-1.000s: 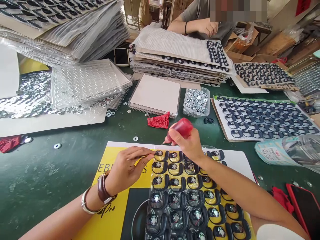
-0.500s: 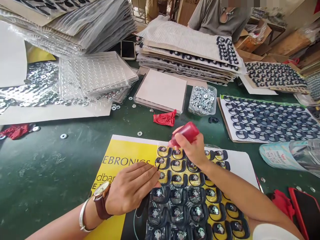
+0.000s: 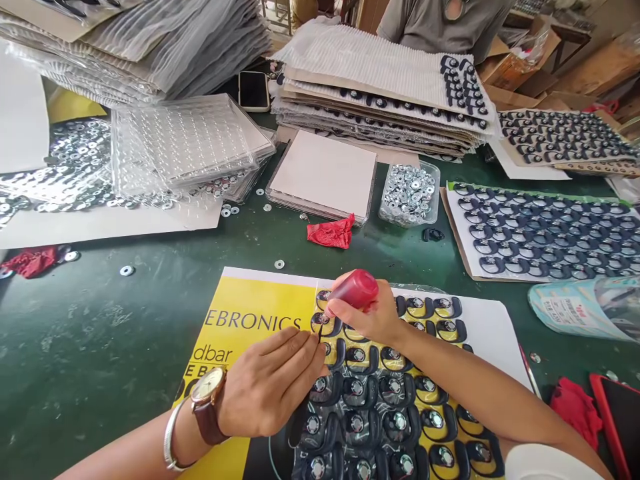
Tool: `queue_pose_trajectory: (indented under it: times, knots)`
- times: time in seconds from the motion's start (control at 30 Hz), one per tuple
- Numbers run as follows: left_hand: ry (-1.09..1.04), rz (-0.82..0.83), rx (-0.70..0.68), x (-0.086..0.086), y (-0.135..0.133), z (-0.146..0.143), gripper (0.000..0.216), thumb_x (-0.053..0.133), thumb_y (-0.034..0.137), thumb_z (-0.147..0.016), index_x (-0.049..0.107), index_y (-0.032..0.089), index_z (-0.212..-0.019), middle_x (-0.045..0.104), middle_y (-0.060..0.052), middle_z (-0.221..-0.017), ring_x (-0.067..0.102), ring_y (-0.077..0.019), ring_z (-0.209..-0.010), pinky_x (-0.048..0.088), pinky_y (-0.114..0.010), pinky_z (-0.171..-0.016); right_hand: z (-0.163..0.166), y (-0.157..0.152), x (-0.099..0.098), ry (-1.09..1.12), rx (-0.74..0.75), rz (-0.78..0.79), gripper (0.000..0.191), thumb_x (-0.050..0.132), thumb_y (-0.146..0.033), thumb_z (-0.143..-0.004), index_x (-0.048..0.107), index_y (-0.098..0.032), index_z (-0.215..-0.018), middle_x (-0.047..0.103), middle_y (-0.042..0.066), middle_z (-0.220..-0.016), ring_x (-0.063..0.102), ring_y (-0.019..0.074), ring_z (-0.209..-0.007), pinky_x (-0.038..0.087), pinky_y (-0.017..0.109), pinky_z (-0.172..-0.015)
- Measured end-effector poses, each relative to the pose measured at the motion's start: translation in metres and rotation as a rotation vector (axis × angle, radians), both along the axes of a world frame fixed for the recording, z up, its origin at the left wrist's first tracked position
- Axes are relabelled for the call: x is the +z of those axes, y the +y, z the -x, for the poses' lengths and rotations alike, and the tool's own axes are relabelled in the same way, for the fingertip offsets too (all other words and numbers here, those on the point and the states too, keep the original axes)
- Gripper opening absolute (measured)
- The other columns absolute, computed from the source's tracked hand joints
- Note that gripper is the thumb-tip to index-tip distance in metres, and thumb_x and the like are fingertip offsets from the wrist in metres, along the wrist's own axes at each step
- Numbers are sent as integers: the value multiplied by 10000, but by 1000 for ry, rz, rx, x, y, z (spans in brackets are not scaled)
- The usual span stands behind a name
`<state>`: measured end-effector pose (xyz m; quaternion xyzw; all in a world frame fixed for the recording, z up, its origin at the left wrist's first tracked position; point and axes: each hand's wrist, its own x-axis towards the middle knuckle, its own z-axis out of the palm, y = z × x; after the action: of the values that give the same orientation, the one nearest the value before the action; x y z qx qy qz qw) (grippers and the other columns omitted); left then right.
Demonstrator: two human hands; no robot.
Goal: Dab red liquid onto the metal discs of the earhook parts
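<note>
My right hand (image 3: 373, 313) grips a small red squeeze bottle (image 3: 356, 290), tilted with its narrow end down by a black hook-shaped part (image 3: 361, 360) in the upper left of the sheet. Whether the tip touches cannot be seen. My left hand (image 3: 277, 380), palm down and fingers together, is closed on black tweezers (image 3: 298, 423), whose thin tip shows at the fingertips beside that same part. Rows of these curved black parts, each with a silvery disc in the middle, lie on clear plastic over a yellow and black printed board (image 3: 265, 293).
A clear tub of metal washers (image 3: 409, 193), a red cloth scrap (image 3: 331, 232) and a stack of white cards (image 3: 324, 175) stand beyond the board. Another filled sheet (image 3: 545, 230) lies right. Tall sheet stacks (image 3: 380, 73) line the back, near a person in grey (image 3: 440, 27).
My right hand has lowered the red bottle and brought it left, over the upper left parts. My left hand stays nearly in place. The view has shifted slightly.
</note>
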<state>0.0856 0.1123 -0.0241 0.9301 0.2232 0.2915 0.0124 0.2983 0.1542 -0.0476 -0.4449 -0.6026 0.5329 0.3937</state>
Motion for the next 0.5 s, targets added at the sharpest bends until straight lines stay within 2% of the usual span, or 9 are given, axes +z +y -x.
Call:
queue_pose_trajectory:
  times: [0.1, 0.23, 0.37, 0.5]
  knots:
    - [2, 9, -4, 2, 1, 0, 200, 528, 133, -933, 685, 55, -1028, 743, -113, -988, 720, -226, -897, 612, -367, -824, 1, 0, 2, -23, -9, -43, 112, 714, -274, -806, 640, -205, -759, 725, 24, -687, 689, 186, -634, 560, 311, -661]
    - [6, 11, 1, 1, 1, 1, 203, 539, 148, -933, 675, 58, -1054, 738, -117, -997, 714, -211, -917, 600, -350, -861, 2, -2, 2, 2, 19, -44, 117, 712, -276, -806, 642, -196, -757, 727, 23, -694, 679, 167, -611, 543, 278, -610]
    - [-11, 24, 11, -1, 0, 1, 196, 562, 138, -920, 675, 51, -1054, 734, -118, -1004, 710, -218, -931, 588, -364, -879, 2, 0, 3, -64, -38, -105, 139, 699, -307, -822, 651, -188, -767, 714, 16, -668, 655, 149, -606, 539, 270, -643]
    - [-14, 35, 11, -2, 0, 1, 189, 590, 144, -907, 682, 55, -1047, 737, -114, -1008, 708, -223, -926, 589, -368, -864, 1, 0, 0, -89, -67, -57, 193, 673, -370, -846, 648, -184, -801, 693, 20, -650, 643, 150, -608, 540, 271, -635]
